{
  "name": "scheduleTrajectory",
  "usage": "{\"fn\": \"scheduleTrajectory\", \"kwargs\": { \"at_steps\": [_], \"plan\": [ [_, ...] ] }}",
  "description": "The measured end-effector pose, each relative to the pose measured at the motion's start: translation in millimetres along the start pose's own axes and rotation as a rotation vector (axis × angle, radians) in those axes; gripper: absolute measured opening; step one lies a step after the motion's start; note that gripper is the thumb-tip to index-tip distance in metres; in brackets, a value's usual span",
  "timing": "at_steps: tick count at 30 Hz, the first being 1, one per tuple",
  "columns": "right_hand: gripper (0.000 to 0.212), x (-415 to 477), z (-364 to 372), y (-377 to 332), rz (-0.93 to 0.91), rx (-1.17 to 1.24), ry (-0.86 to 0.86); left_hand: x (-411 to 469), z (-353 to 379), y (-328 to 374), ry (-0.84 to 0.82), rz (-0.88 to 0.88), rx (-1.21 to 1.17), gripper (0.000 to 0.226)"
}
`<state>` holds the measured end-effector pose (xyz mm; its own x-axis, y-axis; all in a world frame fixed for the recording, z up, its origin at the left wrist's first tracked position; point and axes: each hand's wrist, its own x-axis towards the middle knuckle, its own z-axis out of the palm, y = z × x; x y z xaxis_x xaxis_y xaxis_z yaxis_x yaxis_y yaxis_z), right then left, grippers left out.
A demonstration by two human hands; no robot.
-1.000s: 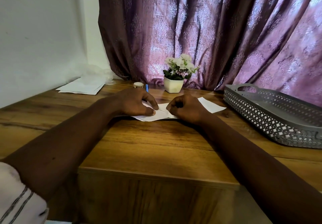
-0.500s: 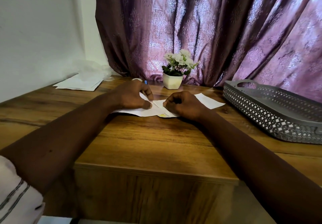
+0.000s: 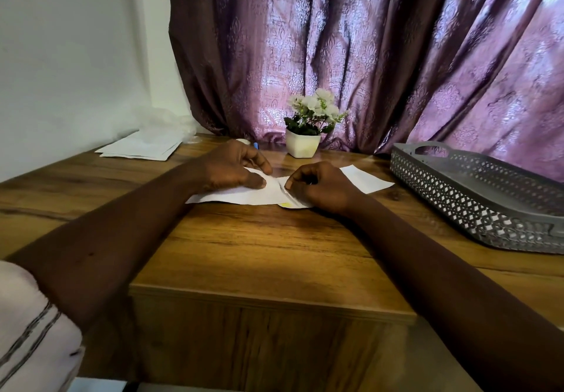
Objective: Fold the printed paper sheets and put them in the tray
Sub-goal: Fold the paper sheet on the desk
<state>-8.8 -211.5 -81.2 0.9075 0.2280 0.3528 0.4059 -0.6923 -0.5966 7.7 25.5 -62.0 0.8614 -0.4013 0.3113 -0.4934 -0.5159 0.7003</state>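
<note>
A white paper sheet [image 3: 244, 195] lies partly folded on the wooden table, with a small yellow mark at its near edge. My left hand [image 3: 232, 166] pinches its left part between thumb and fingers. My right hand [image 3: 320, 185] has its fingers curled over the sheet's right part and pinches the crease near the middle. The sheet's far right corner [image 3: 366, 179] sticks out past my right hand. A grey perforated tray [image 3: 476, 196] stands to the right, and nothing shows inside it. More white sheets [image 3: 143, 147] are stacked at the back left.
A small white pot with white flowers [image 3: 305, 135] stands behind the hands by a purple curtain [image 3: 366, 56]. A small round white thing and a blue pen tip [image 3: 255, 145] peek out behind my left hand. Crumpled clear plastic [image 3: 171, 120] lies by the wall.
The fold has been drawn open a little: more of the sheet now shows flat under and left of my left hand. Both hands keep their hold near the middle crease.
</note>
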Motion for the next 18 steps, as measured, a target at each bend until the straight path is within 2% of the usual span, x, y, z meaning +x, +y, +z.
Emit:
{"fn": "scheduleTrajectory", "kwargs": {
  "at_steps": [4, 8, 11, 15, 16, 18],
  "plan": [
    [0.012, 0, 0, -3, 0.032, 0.064, -0.024, 0, 5, 1, 0.056, -0.023, 0.049, 0.021],
    [0.021, 0, 0, -7, 0.036, 0.089, -0.019, 1, 10, 5, 0.048, -0.033, 0.086, 0.006],
    [0.018, -2, 0, -9, 0.010, 0.114, 0.018, 5, 16, 7, 0.079, -0.023, 0.122, 0.011],
    [0.016, -3, -3, -8, 0.029, 0.141, 0.033, 12, 32, 3, 0.286, 0.012, 0.227, 0.014],
    [0.015, -3, -5, -8, 0.032, 0.195, 0.041, 13, 35, 3, 0.302, 0.031, 0.249, 0.013],
    [0.016, -5, -7, -7, 0.042, 0.340, 0.098, 14, 33, 9, 0.221, 0.049, 0.333, 0.025]
  ]
}}
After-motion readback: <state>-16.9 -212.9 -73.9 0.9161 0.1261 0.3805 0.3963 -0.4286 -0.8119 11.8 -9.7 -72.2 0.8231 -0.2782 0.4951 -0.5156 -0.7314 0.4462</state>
